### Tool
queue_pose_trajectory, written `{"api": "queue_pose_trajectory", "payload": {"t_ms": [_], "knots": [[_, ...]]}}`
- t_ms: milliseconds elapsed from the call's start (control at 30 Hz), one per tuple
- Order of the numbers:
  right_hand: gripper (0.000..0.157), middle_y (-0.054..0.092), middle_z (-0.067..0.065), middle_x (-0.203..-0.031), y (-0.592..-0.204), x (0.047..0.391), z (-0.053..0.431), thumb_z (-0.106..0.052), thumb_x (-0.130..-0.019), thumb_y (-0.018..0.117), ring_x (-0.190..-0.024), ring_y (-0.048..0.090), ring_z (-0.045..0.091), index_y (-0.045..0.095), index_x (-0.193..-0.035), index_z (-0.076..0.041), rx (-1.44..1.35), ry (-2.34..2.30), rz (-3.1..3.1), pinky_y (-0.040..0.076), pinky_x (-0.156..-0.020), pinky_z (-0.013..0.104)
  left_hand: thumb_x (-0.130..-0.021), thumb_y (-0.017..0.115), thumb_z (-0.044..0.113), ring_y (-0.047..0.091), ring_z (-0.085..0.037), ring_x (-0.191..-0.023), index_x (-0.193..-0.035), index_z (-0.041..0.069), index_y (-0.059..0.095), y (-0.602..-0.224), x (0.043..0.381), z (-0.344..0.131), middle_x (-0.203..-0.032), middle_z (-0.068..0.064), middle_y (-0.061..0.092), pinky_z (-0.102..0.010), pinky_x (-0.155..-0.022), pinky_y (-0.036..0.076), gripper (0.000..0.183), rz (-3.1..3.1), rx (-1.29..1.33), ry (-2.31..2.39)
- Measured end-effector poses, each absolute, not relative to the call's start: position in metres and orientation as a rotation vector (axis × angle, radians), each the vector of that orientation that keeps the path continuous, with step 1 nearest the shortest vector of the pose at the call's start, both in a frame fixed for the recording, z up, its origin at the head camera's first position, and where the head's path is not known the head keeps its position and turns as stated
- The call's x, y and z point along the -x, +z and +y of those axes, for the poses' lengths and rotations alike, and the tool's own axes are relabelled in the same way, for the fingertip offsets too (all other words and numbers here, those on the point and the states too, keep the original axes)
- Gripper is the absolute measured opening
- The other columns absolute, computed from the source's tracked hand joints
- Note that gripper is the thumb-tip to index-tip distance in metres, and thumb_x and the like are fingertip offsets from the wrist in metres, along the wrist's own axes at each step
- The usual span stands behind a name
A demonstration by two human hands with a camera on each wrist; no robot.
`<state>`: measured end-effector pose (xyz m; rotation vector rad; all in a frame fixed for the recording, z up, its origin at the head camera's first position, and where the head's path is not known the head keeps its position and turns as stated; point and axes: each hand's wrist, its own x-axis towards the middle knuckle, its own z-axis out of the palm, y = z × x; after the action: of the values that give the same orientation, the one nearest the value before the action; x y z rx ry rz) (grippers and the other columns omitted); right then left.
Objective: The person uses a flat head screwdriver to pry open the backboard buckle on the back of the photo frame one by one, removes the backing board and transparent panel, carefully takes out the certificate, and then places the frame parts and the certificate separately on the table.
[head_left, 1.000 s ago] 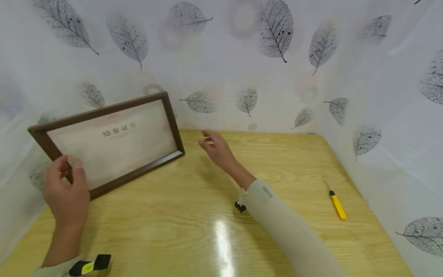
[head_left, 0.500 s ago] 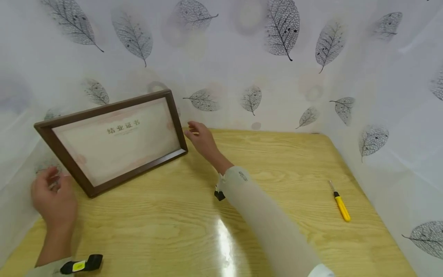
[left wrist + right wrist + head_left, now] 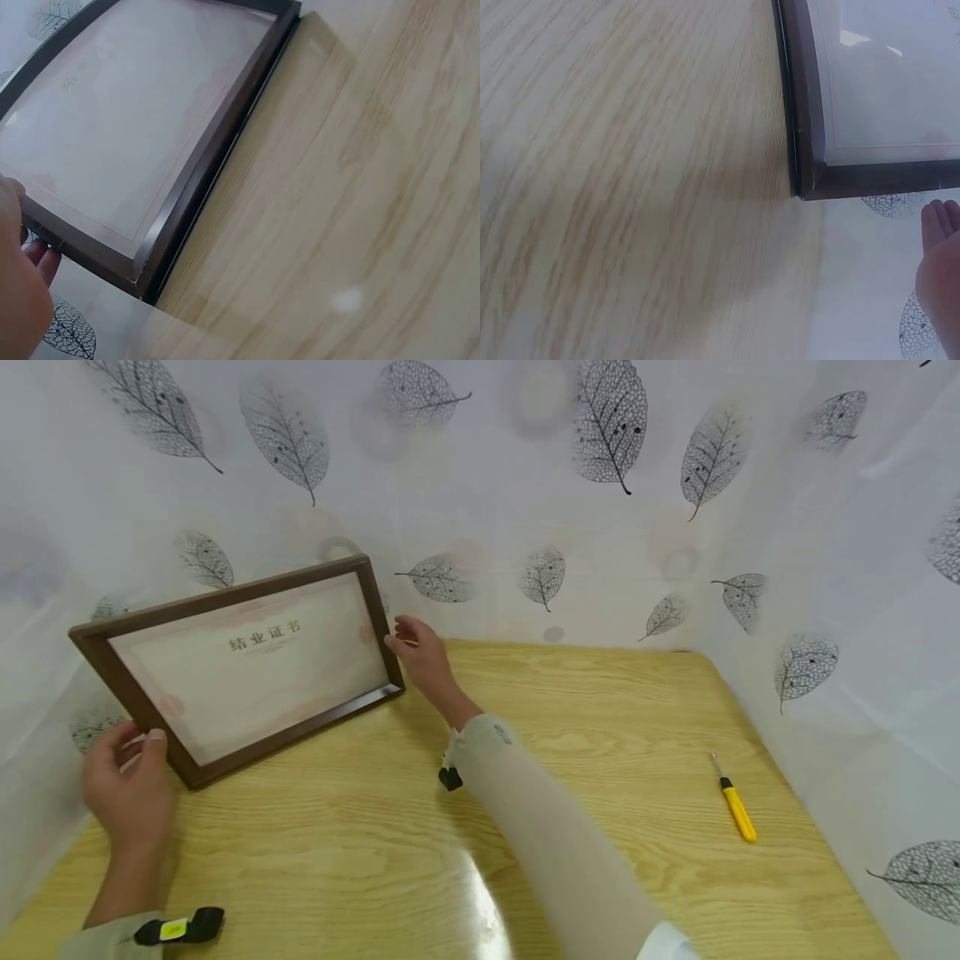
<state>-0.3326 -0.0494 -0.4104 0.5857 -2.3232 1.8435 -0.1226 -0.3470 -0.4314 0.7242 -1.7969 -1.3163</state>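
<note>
A brown picture frame (image 3: 277, 578) with a pale certificate (image 3: 285, 693) behind its clear front stands tilted back on the table, its top against the leaf-patterned sheet. My left hand (image 3: 131, 793) holds the frame's left side near the lower corner. In the left wrist view, the thumb of the left hand (image 3: 19, 277) lies over the front of the frame (image 3: 97, 259), with fingers beneath the edge. My right hand (image 3: 423, 660) is at the right side, thumb overlapping the edge in the head view. The right wrist view shows loosely bent fingers (image 3: 934, 225) just outside the frame (image 3: 885, 178).
A screwdriver (image 3: 738, 810) with a yellow handle lies on the right of the wood-grain table (image 3: 330, 868). A white sheet printed with dark leaves (image 3: 480, 485) rises behind the table and along both sides.
My left hand let go of the frame's side, drew left, then came back onto it lower down. My right hand moved left to the frame's right edge.
</note>
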Motion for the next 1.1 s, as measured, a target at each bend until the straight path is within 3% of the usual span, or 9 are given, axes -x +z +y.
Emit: {"api": "queue_pose_trajectory", "payload": {"t_ms": [367, 1100], "knots": [[0.036, 0.071, 0.01, -0.119, -0.412, 0.333, -0.062, -0.017, -0.097, 0.069, -0.111, 0.067, 0.021, 0.065, -0.131, -0.007, -0.466, 1.796, -2.327, 0.056, -0.089, 0.024, -0.097, 0.066, 0.022, 0.053, 0.005, -0.098, -0.127, 0.022, 0.066, -0.431, 0.128, -0.346, -0.109, 0.02, 0.056, -0.014, -0.09, 0.044, 0.03, -1.768, -0.759, -1.342], [0.023, 0.072, 0.008, -0.102, -0.407, 0.334, -0.047, -0.02, -0.094, 0.072, -0.094, 0.068, 0.019, 0.07, -0.113, -0.007, -0.338, 1.663, -2.338, 0.054, -0.079, 0.024, -0.098, 0.065, 0.02, 0.055, 0.004, -0.097, -0.123, 0.02, 0.068, -0.435, 0.135, -0.341, -0.107, 0.019, 0.059, -0.013, -0.086, 0.045, 0.025, -1.839, -0.715, -1.308]]}}
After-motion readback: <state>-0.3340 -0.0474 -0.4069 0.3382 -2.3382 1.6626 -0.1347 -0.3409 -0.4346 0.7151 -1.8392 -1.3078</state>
